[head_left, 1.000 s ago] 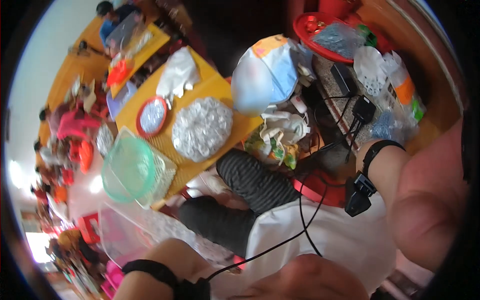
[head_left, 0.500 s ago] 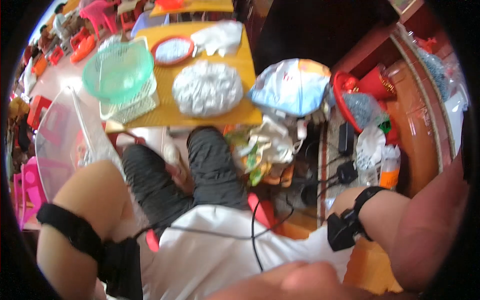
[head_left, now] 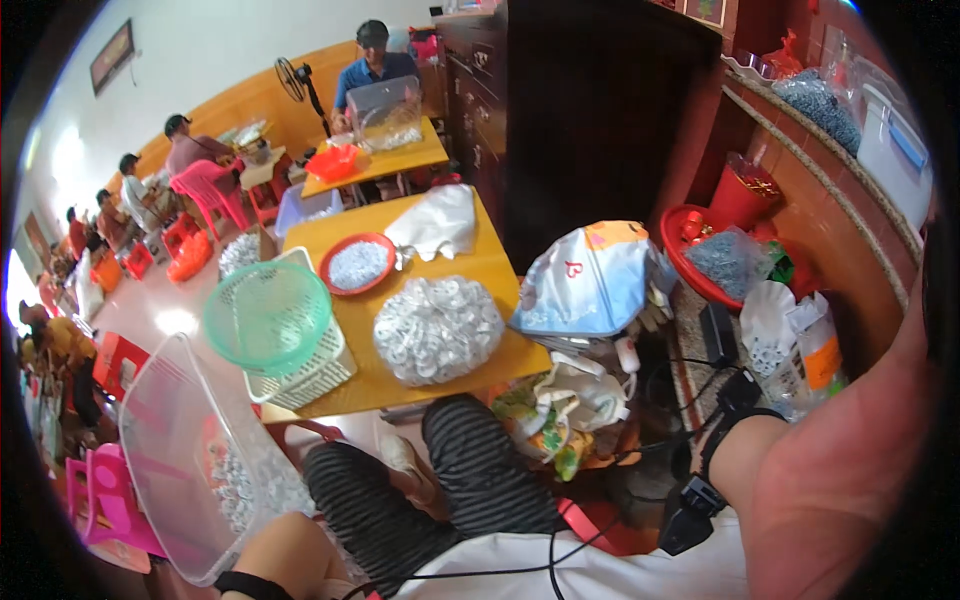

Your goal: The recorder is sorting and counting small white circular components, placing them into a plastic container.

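Neither of my hands shows. My bent left arm point(head_left: 290, 560), with a black strap, enters at the bottom left. My right arm point(head_left: 840, 460) is raised close at the right edge, a black strap and buckle on it. In front of my knees, a bulging clear bag of white round pieces point(head_left: 438, 330) rests on the yellow table point(head_left: 340, 402). Behind it are a red round tray point(head_left: 358, 264) of small pale pieces and a crumpled white bag point(head_left: 435, 222). A green colander point(head_left: 268, 320) sits on a white slotted basket point(head_left: 310, 385) at the table's left.
A clear plastic bin point(head_left: 175, 455) with pieces stands left of my legs. Right of the table are a blue-and-white bag point(head_left: 590, 280), a red basin point(head_left: 690, 262) and cables. A person point(head_left: 374, 80) sits at the far table; several others sit at the back left.
The view has tilted up, bringing the far room and seated people in. The blurred hand at the bottom has left the picture, and my left arm has dropped mostly out of sight.
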